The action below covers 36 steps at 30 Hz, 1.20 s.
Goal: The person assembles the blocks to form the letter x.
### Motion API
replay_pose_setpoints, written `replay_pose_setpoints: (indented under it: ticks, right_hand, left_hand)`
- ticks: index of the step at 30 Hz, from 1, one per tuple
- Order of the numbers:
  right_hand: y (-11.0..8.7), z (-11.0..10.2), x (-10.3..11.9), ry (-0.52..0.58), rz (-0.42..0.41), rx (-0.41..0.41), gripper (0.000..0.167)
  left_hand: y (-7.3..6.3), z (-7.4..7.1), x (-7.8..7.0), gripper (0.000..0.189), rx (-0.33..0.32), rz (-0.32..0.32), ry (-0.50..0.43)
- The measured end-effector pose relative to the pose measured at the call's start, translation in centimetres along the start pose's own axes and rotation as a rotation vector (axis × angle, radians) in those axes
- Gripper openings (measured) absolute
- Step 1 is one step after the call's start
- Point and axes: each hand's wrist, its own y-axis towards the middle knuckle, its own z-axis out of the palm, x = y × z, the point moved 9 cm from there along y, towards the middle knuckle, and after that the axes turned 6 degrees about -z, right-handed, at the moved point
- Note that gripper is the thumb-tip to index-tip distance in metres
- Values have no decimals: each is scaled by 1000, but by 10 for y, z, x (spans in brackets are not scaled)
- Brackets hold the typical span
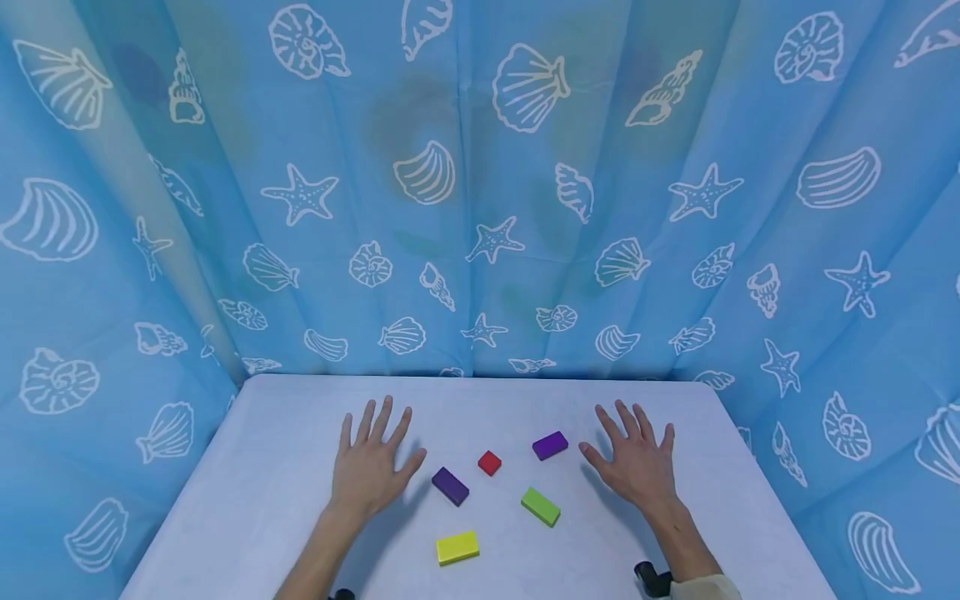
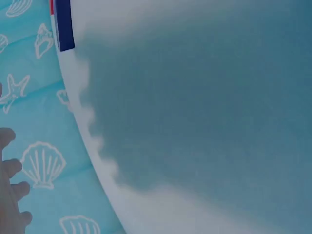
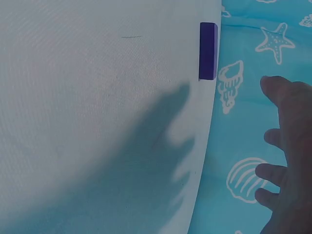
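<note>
My left hand [image 1: 367, 475] is spread with straight fingers above the table's left part, holding nothing. Just right of it lies a dark purple block [image 1: 450, 486]. My right hand [image 1: 637, 462], fingers also spread, hovers over the right part and holds nothing. Nearest to it is a brighter purple block [image 1: 550, 445]. Between the hands lie a small red block [image 1: 490, 462] and a green block [image 1: 541, 507]; a yellow block [image 1: 457, 547] is closer to me. In the right wrist view, a purple block [image 3: 208, 51] lies beyond the hand's shadow.
The white table [image 1: 300, 400] has its far edge against a blue curtain [image 1: 465, 275] printed with shells and starfish. The curtain also runs along both sides. A black wrist device [image 1: 652, 578] sits at my right wrist.
</note>
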Motion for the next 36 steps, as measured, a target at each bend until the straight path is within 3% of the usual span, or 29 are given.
replay_pose_setpoints:
  ticks: [5, 18, 30, 36]
  right_hand:
    - [0, 1, 2, 19, -19, -5, 79]
    - [1, -1, 15, 29, -78, -20, 69]
    - [-2, -1, 28, 128, -103, -12, 59]
    - [-5, 7, 32, 218, -88, 40, 55]
  left_hand:
    - [1, -1, -10, 72, -6, 29, -23]
    - [1, 9, -35, 70, 66, 88, -50]
    - [-3, 15, -60, 66, 132, 176, -51]
    - [-7, 20, -70, 64, 173, 213, -69]
